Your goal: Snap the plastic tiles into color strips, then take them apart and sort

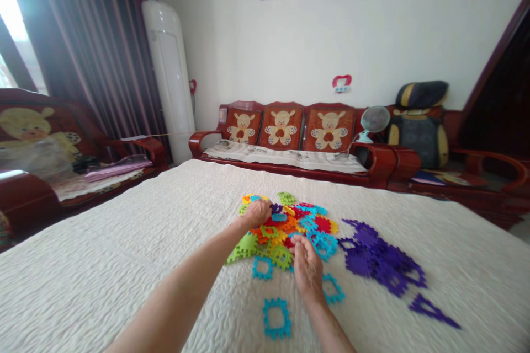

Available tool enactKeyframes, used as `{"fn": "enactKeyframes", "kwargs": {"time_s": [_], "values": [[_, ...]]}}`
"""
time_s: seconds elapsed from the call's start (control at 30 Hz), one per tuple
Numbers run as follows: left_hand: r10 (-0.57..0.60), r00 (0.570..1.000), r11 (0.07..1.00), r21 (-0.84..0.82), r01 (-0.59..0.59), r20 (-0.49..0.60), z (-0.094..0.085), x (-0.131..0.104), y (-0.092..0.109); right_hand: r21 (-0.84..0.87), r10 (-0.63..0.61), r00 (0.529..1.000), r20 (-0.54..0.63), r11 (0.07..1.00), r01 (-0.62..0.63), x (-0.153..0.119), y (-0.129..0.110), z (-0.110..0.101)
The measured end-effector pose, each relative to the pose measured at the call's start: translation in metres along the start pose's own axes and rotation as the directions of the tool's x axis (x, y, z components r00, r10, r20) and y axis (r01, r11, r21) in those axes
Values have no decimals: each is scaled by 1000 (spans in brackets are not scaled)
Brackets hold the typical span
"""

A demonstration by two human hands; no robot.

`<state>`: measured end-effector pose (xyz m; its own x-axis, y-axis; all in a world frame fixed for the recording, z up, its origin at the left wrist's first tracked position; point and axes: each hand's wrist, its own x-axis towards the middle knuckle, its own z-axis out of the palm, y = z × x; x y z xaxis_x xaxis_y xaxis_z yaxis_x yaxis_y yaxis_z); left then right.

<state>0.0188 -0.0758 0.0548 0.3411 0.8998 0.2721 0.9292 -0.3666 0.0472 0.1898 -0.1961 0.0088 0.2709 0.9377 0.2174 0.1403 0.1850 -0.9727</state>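
A mixed pile of notched plastic building pieces (285, 226) in red, orange, yellow, green and blue lies on the quilted cover. My left hand (257, 213) reaches to the pile's far side, its fingers closed at a small purple building piece (275, 208). Nearer to me, my right hand (308, 267) is at the pile's front edge with fingers curled together; whatever they hold is hidden. Beside it are a blue square frame piece (332, 289) and a green window piece (281, 257). Purple building pieces (379, 258) form a separate heap to the right.
A blue frame piece (277, 300) lies at the front, and a long purple piece (434, 310) sits apart at the right. Beyond the quilted surface (174, 220) stand a wooden sofa (375, 162) with bear cushions, a small fan (375, 119) and an armchair (151, 149).
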Motion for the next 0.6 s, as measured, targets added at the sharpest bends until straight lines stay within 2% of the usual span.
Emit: {"fn": "enactKeyframes", "kwargs": {"time_s": [0.17,0.27,0.4,0.47,0.6], "values": [[-202,972,974,-131,186,-119,-8,-4,-6,11,15,1000,13,1000,-15,0,-1,0],[-249,957,944,-256,206,-150,-16,-17,-4,12,7,1000,-1,1000,-7,0,0,0],[-179,971,835,-546,64,-160,-20,-42,6,7,-8,1000,-11,1000,8,0,0,-1],[-123,981,798,-603,7,-151,-18,-53,11,12,-22,1000,-2,1000,22,-1,-1,-1],[-64,994,732,-682,-11,-85,-14,-68,18,27,-66,997,49,998,65,-2,-4,0]]}}
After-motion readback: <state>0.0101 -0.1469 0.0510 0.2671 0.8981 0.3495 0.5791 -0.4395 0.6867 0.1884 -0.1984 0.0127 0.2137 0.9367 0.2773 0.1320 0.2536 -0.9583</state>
